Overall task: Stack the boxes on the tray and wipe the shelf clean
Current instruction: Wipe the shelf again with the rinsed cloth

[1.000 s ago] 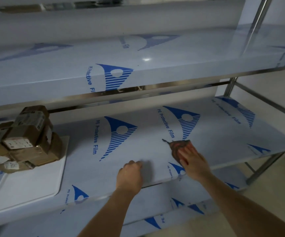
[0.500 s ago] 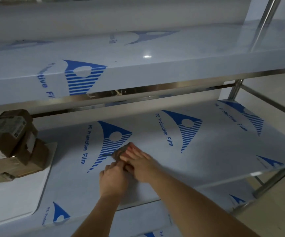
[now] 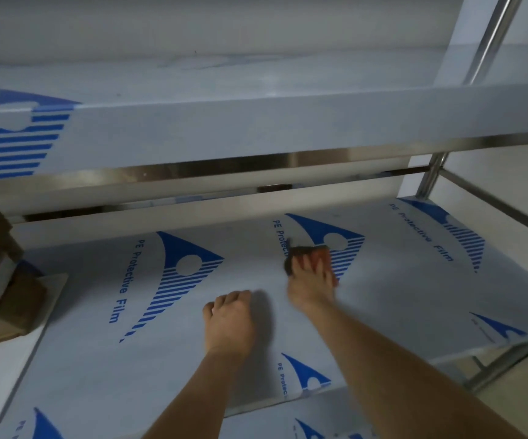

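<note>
My right hand (image 3: 311, 280) presses a small reddish-brown cloth (image 3: 315, 253) flat onto the middle shelf (image 3: 399, 296), which is covered in white film with blue print. The hand is blurred. My left hand (image 3: 229, 318) rests on the shelf as a loose fist, to the left of the right hand and nearer the front, holding nothing. At the far left edge a stack of brown cardboard boxes (image 3: 0, 289) with white labels stands on a white tray (image 3: 3, 378).
An upper shelf (image 3: 256, 128) with the same film hangs close above the work surface. Steel uprights (image 3: 432, 175) stand at the right rear, and a side rail (image 3: 494, 201) runs along the right end. A lower shelf (image 3: 288, 419) shows beneath.
My right hand has slid the cloth away from my left hand, to the right and toward the back of the shelf. My left hand stays put. The view has shifted left and closer.
</note>
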